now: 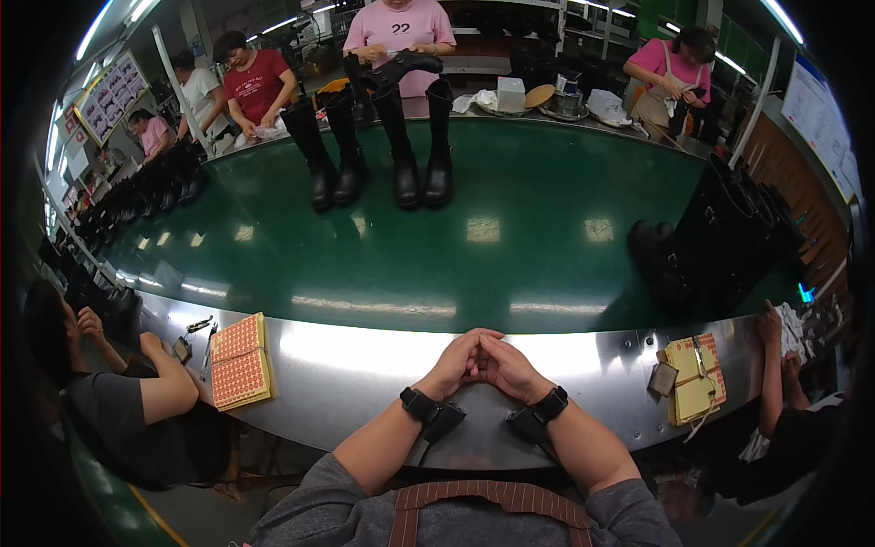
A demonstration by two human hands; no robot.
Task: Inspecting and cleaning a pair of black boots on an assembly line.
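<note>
The left hand (456, 363) and right hand (511, 370) are meeting over the steel surface (365, 351), their bent fingers touching one another. They are holding nothing visible; their overlapping fingers are hiding how far open each one is. A black watch (417, 403) is circling the left wrist, and another is circling the right. On the steel to the left, a yellow stack with red round marks (239, 365) is lying tied; to the right, a second yellow stack (694, 398) is lying with a small dark block (663, 378) at its left side. Beyond, four black boots (406, 173) are standing upright on the green surface (510, 201), while more boots (706, 242) are crowding its right end.
</note>
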